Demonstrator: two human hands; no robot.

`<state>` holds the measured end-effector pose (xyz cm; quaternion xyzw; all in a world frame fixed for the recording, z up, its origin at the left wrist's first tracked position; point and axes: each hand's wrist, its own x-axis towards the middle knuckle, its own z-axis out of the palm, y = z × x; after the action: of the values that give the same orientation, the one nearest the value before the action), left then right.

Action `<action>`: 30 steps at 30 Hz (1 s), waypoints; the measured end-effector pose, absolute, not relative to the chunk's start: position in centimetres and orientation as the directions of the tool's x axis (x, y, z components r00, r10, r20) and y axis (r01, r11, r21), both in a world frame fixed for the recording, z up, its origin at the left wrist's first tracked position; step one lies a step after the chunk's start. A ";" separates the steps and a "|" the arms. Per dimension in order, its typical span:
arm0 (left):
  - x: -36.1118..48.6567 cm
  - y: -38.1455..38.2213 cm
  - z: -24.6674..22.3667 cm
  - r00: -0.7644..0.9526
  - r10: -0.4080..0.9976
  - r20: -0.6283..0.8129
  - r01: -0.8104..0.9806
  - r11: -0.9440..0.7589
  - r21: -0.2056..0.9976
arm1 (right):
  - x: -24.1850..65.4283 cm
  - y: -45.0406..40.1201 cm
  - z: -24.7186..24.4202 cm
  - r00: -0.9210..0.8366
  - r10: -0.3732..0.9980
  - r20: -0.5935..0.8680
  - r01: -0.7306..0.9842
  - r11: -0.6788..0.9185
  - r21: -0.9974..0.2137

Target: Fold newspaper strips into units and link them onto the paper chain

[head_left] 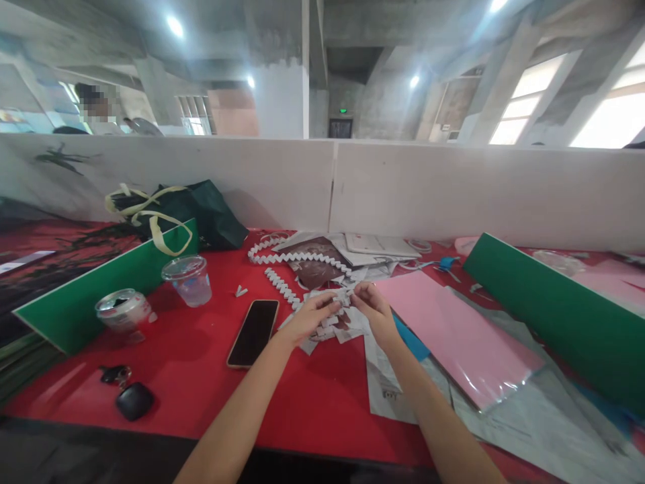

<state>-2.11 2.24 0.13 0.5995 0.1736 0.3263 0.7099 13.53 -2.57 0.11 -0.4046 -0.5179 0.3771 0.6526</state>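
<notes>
My left hand (315,316) and my right hand (370,304) are close together over a pile of small folded white paper pieces (330,329) on the red table (307,417). Thumb and fingers of each hand are pinched on a small white paper piece between them. A zigzag white paper chain (282,288) runs from near my left hand toward the back, and another stretch of chain (302,257) curves behind the hands. Fingertips partly hide the piece being held.
A phone (253,334), a plastic cup (189,279), a can (125,312) and keys with a black fob (134,400) are on the left. Pink sheets (458,333) lie right, between green dividers (554,316). A dark green bag (211,215) stands behind; beyond the partition is a person (98,111).
</notes>
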 end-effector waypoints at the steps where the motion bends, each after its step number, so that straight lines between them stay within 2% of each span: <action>1: -2.1 2.2 0.2 0.736 0.662 0.138 -0.265 0.094 0.960 | 13.5 -2.7 0.3 0.173 0.911 0.374 -0.082 0.392 -0.916; 6: -2.4 2.1 -0.1 0.789 0.611 0.061 -0.267 0.252 0.930 | 13.2 -3.3 0.9 0.139 0.928 0.346 -0.123 0.363 -0.924; 11: -2.5 2.5 -0.4 0.781 0.622 0.065 -0.290 0.269 0.918 | 13.2 -3.4 1.0 0.135 0.933 0.333 -0.101 0.347 -0.932; 17: -2.0 2.4 -0.1 0.717 0.697 -0.008 -0.315 0.335 0.888 | 13.4 -2.8 0.4 0.171 0.928 0.332 -0.094 0.351 -0.932; 30: -2.1 2.9 -0.1 0.730 0.671 -0.131 -0.290 0.477 0.830 | 13.7 -2.4 0.1 0.243 0.913 0.329 -0.084 0.358 -0.930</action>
<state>-2.14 2.85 -0.05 0.4214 0.2260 0.2895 0.8292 13.66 -2.43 0.09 -0.4249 -0.4877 0.3751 0.6640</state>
